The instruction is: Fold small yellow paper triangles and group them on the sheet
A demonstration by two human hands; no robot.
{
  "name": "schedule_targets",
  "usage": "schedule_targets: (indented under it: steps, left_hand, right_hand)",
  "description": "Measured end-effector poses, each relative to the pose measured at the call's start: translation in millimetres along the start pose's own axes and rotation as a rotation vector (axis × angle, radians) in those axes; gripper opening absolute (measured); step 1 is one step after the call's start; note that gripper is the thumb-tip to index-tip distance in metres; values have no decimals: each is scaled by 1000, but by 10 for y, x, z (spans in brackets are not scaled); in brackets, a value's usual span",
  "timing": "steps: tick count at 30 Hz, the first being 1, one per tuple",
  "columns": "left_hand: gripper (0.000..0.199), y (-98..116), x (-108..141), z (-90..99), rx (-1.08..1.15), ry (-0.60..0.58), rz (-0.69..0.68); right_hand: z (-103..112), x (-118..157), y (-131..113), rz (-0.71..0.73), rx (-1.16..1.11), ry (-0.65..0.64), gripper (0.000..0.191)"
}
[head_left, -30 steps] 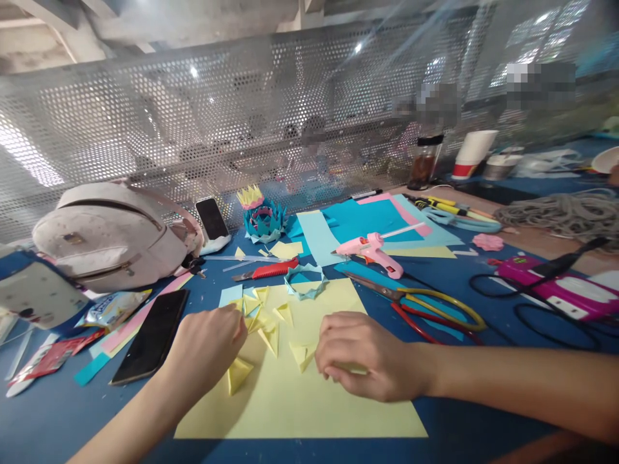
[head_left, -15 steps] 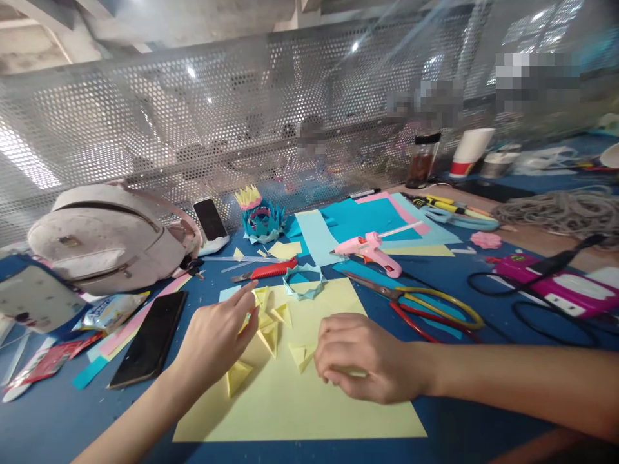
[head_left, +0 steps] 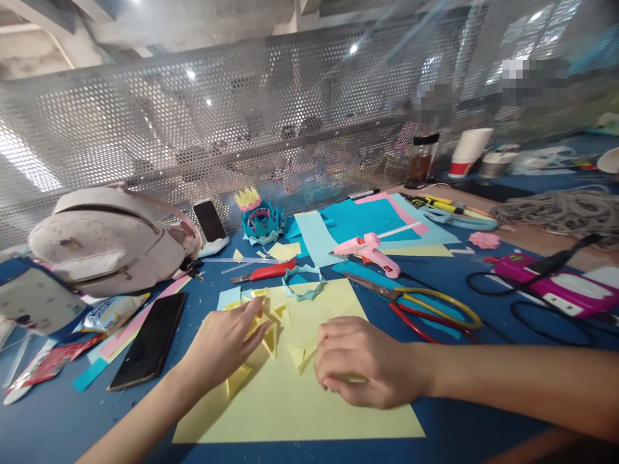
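On a pale yellow sheet (head_left: 300,419) lie several folded yellow paper triangles (head_left: 300,356). My left hand (head_left: 227,338) is over a cluster of them, thumb and forefinger apart; I see nothing held. My right hand (head_left: 365,364) rests on the sheet with its fingers curled, beside a single folded triangle. A bit of yellow shows under its thumb, but I cannot tell whether it is a held piece or the sheet. A light blue zigzag paper ring (head_left: 304,283) sits at the sheet's far edge.
Beyond the sheet lie a red utility knife (head_left: 273,270), a pink glue gun (head_left: 370,251) and scissors (head_left: 435,303). A phone (head_left: 149,341) and backpack (head_left: 106,238) are at left. A blue paper lotus (head_left: 264,222) stands behind. A magenta power strip (head_left: 556,283) is at right.
My left hand has drawn slightly towards me, and its fingertips are lower over the triangles. My right hand has barely moved.
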State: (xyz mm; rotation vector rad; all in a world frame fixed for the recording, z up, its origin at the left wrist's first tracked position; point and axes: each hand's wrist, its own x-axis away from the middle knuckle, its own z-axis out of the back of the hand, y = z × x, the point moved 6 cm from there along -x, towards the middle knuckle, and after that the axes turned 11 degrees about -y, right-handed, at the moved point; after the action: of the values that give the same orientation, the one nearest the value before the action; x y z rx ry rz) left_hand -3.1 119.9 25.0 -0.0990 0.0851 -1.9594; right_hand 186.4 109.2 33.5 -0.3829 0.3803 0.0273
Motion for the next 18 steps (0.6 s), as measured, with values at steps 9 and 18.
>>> schedule_targets:
  steps: [9,18]
  left_hand:
    - [15,-62,71,334,259,304,12]
    - [3,479,62,61,532,22,-113]
  right_hand:
    - [40,35,188,-271,-33,62,14]
    - [-59,33,327,-415,-31,-102,13]
